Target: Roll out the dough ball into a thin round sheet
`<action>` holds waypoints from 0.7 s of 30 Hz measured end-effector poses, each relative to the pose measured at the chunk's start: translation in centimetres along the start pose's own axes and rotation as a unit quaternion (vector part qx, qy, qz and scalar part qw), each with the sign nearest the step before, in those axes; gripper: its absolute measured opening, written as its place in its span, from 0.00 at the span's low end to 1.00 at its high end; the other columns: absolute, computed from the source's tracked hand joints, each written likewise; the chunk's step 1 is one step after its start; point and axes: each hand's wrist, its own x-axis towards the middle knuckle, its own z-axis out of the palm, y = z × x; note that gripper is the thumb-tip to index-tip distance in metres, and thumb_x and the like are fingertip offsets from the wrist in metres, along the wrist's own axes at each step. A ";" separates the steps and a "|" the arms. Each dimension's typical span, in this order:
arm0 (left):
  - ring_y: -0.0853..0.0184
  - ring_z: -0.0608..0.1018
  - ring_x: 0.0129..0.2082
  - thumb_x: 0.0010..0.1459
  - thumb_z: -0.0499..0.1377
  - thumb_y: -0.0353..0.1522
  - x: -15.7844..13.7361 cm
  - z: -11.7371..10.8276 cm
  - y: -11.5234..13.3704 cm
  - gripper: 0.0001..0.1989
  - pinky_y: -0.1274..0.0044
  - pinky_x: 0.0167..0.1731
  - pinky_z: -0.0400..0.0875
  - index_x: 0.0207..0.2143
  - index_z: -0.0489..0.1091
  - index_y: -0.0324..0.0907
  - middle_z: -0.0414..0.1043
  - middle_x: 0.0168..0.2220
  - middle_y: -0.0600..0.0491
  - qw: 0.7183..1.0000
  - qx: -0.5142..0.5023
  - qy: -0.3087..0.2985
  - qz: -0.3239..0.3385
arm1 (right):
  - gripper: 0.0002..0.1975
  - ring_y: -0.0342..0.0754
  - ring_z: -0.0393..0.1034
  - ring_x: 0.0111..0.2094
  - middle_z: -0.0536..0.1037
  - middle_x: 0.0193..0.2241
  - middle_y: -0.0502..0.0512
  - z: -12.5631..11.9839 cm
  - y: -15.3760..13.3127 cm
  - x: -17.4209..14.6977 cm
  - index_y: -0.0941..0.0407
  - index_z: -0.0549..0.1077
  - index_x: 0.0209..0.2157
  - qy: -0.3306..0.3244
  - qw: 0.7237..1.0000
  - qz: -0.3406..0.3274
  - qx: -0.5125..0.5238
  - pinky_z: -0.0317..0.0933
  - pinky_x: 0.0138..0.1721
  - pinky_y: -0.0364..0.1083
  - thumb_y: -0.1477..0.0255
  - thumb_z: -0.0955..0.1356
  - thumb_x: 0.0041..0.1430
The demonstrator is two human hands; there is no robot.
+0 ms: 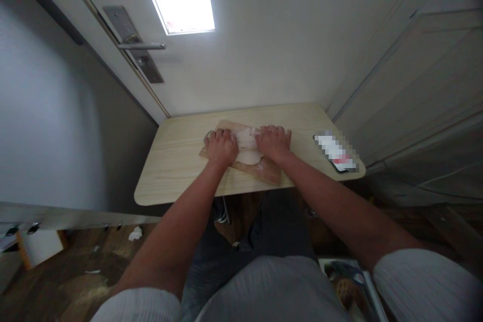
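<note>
A flat piece of pale dough [249,157] lies on a wooden board [269,170] that sits at a slant on the small table. My left hand [222,147] is on the board's left part, palm down, with the fingers curled over. My right hand [274,142] mirrors it on the right, its fingers bent down too. Between them runs a pale, floury band [246,138]; whether it is a rolling pin or a fold of dough, I cannot tell. What lies under both palms is hidden. A metal ring [207,136] shows beside my left hand.
The light wood table [169,161] stands against a white door with a metal handle [141,46]. A phone [335,152], partly pixelated, lies at the table's right end. A crumpled white tissue [135,233] is on the floor at left. A printed box [350,287] stands low at right.
</note>
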 end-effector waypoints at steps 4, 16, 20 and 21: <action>0.51 0.69 0.56 0.69 0.39 0.41 0.1 0.1 -0.1 0.24 0.59 0.55 0.58 0.53 0.69 0.43 0.70 0.55 0.42 1.000 0.006 0.003 0.001 | 0.24 0.62 0.60 0.57 0.71 0.57 0.63 -0.2 -0.1 -0.2 0.54 0.71 0.56 0.004 1.000 -0.002 -0.001 0.46 0.58 0.65 0.59 0.55 0.68; 0.51 0.67 0.58 0.69 0.40 0.41 2.8 0.8 -0.7 0.23 0.56 0.57 0.57 0.57 0.66 0.48 0.67 0.59 0.45 1.000 0.004 -0.027 0.005 | 0.25 0.60 0.62 0.55 0.71 0.57 0.62 0.7 -0.1 2.3 0.52 0.69 0.58 0.002 1.000 -0.004 0.003 0.49 0.57 0.61 0.57 0.57 0.67; 0.51 0.66 0.59 0.69 0.40 0.42 4.2 1.3 -1.0 0.24 0.54 0.57 0.57 0.59 0.65 0.47 0.66 0.60 0.43 0.999 -0.013 -0.028 0.010 | 0.26 0.61 0.63 0.55 0.71 0.58 0.62 1.0 -0.1 4.1 0.53 0.69 0.58 -0.020 1.000 0.001 0.014 0.51 0.56 0.62 0.55 0.58 0.66; 0.51 0.66 0.59 0.69 0.40 0.42 4.5 1.4 -1.1 0.24 0.54 0.57 0.57 0.58 0.65 0.47 0.66 0.60 0.43 0.999 -0.016 -0.029 0.011 | 0.27 0.62 0.62 0.56 0.71 0.58 0.63 1.1 -0.1 4.5 0.54 0.69 0.59 -0.027 0.999 0.004 0.017 0.51 0.56 0.62 0.54 0.58 0.66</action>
